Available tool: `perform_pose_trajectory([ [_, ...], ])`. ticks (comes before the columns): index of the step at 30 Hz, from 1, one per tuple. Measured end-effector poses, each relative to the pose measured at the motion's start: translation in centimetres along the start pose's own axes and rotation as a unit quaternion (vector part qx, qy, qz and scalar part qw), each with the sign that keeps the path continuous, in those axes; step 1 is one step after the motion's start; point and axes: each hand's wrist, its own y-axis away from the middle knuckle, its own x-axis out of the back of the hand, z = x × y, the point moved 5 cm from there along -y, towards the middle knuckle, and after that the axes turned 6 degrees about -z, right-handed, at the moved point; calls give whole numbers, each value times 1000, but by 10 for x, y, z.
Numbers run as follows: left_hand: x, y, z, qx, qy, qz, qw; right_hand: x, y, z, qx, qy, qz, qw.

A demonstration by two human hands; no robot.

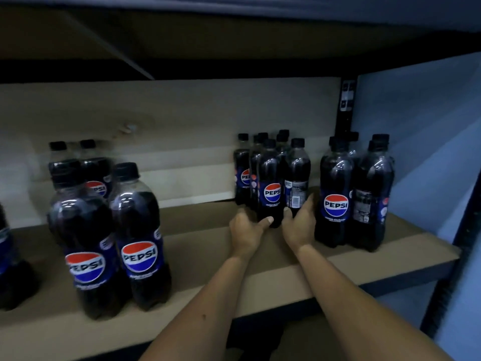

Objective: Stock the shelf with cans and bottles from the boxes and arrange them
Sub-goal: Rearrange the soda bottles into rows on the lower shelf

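A middle cluster of several dark Pepsi bottles stands on the brown shelf board (197, 246). My left hand (247, 226) grips the base of the front bottle (270, 188), its thumb on the bottle's lower front. My right hand (299, 222) curls round the base of the neighbouring bottle (296, 175), whose back label faces me. Both bottles stand upright on the board. The lower parts of the bottles behind them are hidden.
A group of Pepsi bottles (351, 194) stands close on the right near the black shelf post (343, 118). Another group (109, 230) stands at the front left, with one more bottle (5, 256) at the left edge. An upper shelf hangs overhead.
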Motion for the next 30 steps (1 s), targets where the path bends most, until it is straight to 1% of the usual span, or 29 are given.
perform_pose_trajectory([
  [3, -9, -10, 6, 1, 13, -26, 1000, -1, -11, 10, -25, -29, -5, 999],
  [6, -14, -16, 7, -4, 13, -32, 999, 2, -10, 12, -9, -37, -1, 999],
  [8, -13, -17, 4, 11, 9, -23, 1000, 1, -7, 9, 3, -34, -12, 999],
  [12, 1, -20, -7, 73, -12, 11, 997, -10, -3, 1, 44, -4, -64, 997],
  [16, 18, -21, -14, 101, -28, 51, 993, -30, 2, -9, 60, 13, -144, 988],
  [19, 34, -21, -17, 114, -32, 84, 989, -52, 0, -14, 66, 9, -181, 981],
  [23, 52, -23, -20, 119, -31, 117, 985, -78, -10, -15, 77, 3, -195, 978],
  [28, 60, -26, -28, 118, -24, 108, 987, -89, -17, -15, 67, -57, -249, 965],
  [30, 60, -27, -30, 111, -9, 111, 988, -91, -19, -15, 66, -68, -256, 962],
])
